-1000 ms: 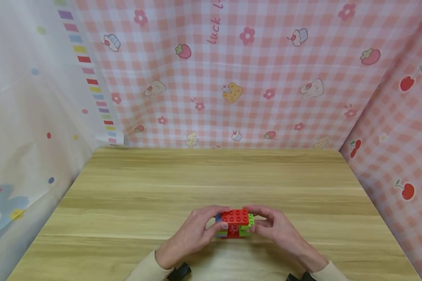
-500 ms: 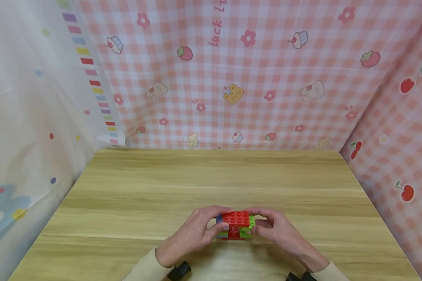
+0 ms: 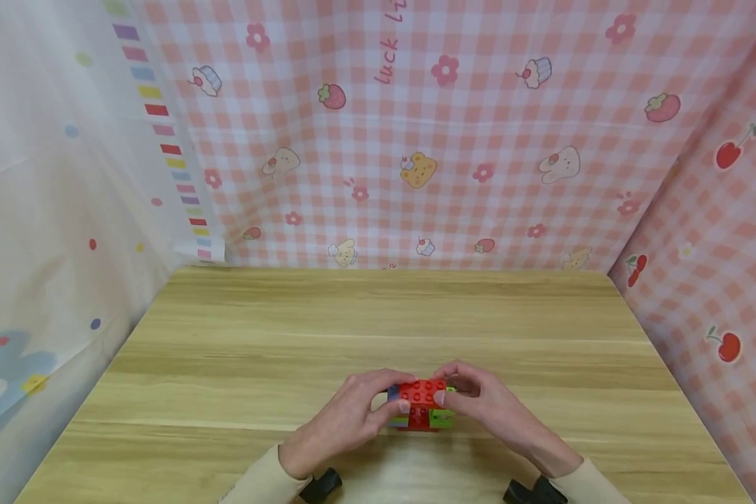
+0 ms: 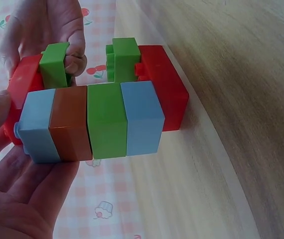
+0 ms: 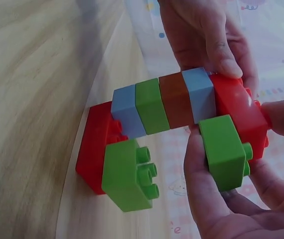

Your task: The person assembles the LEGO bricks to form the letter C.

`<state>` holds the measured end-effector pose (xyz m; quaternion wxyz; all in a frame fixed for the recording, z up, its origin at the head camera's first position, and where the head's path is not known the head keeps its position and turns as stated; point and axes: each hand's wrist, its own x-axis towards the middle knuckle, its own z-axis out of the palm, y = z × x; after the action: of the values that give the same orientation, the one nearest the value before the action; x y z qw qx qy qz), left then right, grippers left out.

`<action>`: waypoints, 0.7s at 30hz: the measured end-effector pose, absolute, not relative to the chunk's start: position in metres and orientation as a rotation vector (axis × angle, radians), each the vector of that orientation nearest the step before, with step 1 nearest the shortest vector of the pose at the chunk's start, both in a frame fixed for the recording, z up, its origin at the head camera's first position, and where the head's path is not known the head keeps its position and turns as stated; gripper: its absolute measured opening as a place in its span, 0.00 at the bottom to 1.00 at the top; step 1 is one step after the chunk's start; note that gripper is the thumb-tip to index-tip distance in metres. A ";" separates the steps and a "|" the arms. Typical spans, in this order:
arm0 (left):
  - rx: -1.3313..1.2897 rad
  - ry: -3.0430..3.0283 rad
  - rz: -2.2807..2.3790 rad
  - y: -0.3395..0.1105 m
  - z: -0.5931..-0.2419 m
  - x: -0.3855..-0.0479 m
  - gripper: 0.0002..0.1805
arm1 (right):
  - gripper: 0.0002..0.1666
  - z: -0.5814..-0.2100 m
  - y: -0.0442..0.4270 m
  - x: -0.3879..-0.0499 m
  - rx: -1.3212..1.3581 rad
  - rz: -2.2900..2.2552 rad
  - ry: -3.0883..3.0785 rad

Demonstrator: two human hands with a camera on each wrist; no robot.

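A toy brick structure stands on the table. Its base is a red brick (image 4: 164, 87). On one end rises a stack of blue, green, brown (image 4: 71, 124) and blue bricks, capped by a red top brick (image 3: 423, 393). My left hand (image 3: 353, 413) grips the stack's upper end and the red top brick. My right hand (image 3: 494, 409) holds the top brick's other end, thumb on the front, fingers about the upper green brick (image 5: 224, 152) joined beneath it. A lower green brick (image 5: 127, 174) sits on the base, with a gap between the two green bricks.
The wooden tabletop (image 3: 378, 315) spreads around the hands. A pink checked curtain (image 3: 365, 140) hangs behind it, with a white patterned cloth (image 3: 44, 210) at left and a cherry-print cloth (image 3: 699, 294) at right.
My right hand has shifted slightly left, its thumb moving from beside the green brick onto the red top brick's front. My left hand keeps its grip.
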<state>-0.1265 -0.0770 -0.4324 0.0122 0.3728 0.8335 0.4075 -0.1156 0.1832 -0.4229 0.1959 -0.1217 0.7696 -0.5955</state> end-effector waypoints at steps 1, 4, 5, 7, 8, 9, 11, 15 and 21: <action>1.158 2.592 1.275 -0.077 -0.432 -0.126 0.19 | 0.21 -0.423 0.183 -0.115 -0.350 -1.670 2.161; 1.143 2.577 1.290 -0.078 -0.433 -0.126 0.19 | 0.21 -0.422 0.182 -0.115 -0.367 -1.672 2.175; 1.142 2.577 1.292 -0.078 -0.433 -0.126 0.19 | 0.21 -0.422 0.182 -0.115 -0.371 -1.670 2.183; 1.144 2.578 1.294 -0.078 -0.433 -0.126 0.20 | 0.21 -0.422 0.182 -0.114 -0.375 -1.659 2.192; 1.142 2.582 1.292 -0.078 -0.433 -0.126 0.20 | 0.22 -0.422 0.182 -0.115 -0.377 -1.651 2.191; 1.138 2.581 1.293 -0.078 -0.433 -0.126 0.20 | 0.24 -0.422 0.183 -0.115 -0.389 -1.637 2.197; 1.134 2.578 1.295 -0.078 -0.433 -0.126 0.20 | 0.27 -0.424 0.184 -0.115 -0.427 -1.621 2.198; 1.125 2.568 1.306 -0.077 -0.433 -0.126 0.21 | 0.31 -0.427 0.184 -0.116 -0.543 -1.570 2.274; 1.141 2.598 1.299 -0.078 -0.435 -0.125 0.21 | 0.32 -0.429 0.187 -0.109 -0.646 -1.380 2.608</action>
<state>-0.1249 -0.0776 -0.4352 0.0105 0.3657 0.8324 0.4162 -0.1094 0.1867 -0.4295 0.0603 -0.2135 0.8619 -0.4560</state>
